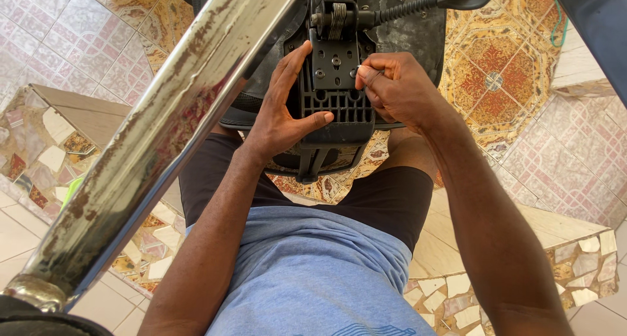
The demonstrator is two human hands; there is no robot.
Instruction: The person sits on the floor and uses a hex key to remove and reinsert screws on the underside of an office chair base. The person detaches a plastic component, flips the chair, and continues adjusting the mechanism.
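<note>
An upturned black office chair seat (405, 29) rests on my lap, its underside facing me. A black ribbed mechanism plate (336, 81) with bolts sits in its middle. My left hand (281, 111) lies flat against the plate's left side, thumb pressed across its lower ribs. My right hand (395, 88) is curled at the plate's right edge, its fingers pinching a small pale thing that is too small to make out. A black lever with a coiled sleeve (418, 6) sticks out to the upper right.
A worn, rusty chrome tube (163, 127) crosses the view diagonally from the lower left to the top centre, close to the camera. I sit on a low ledge (562, 228) faced with tile shards. Patterned floor tiles (503, 75) lie below.
</note>
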